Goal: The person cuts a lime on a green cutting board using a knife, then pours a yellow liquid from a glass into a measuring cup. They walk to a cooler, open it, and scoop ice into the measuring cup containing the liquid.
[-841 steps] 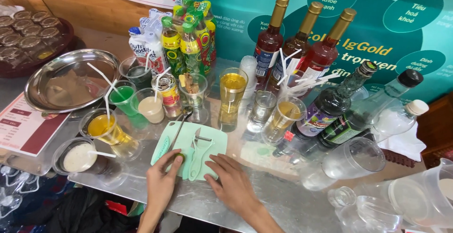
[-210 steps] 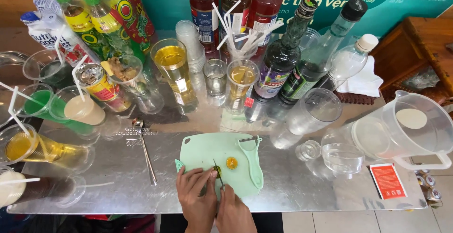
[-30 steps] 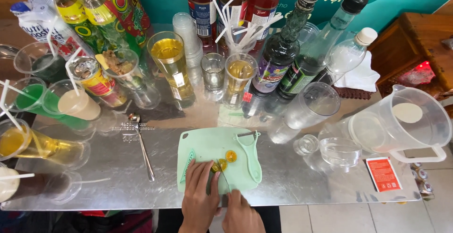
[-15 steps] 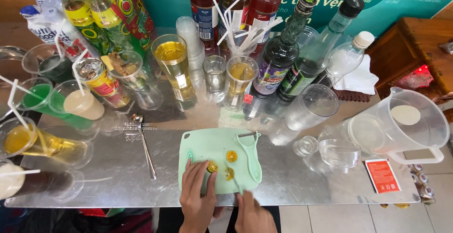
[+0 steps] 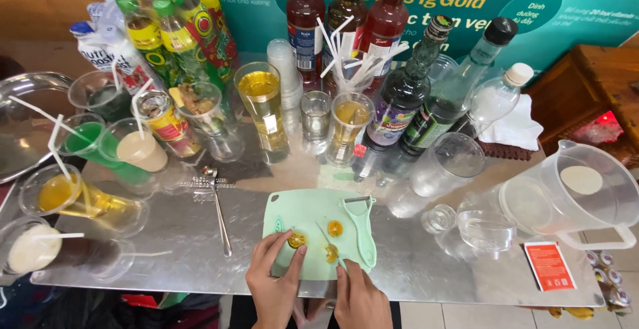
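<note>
Fingers (image 5: 283, 249) pinch citrus half (image 5: 297, 240); peeler (image 5: 360, 226), spoon (image 5: 217, 208) flank board (image 5: 299, 212).

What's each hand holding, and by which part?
Left hand pinches a small citrus half by its rim. Right hand grips a knife by its handle end.

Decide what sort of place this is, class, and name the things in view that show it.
Probably a drinks stall or tasting counter. A row of syrup bottles stands behind cups of coloured drinks with a bunch of straws, and the left hand holds small citrus on a green cutting board.
</note>
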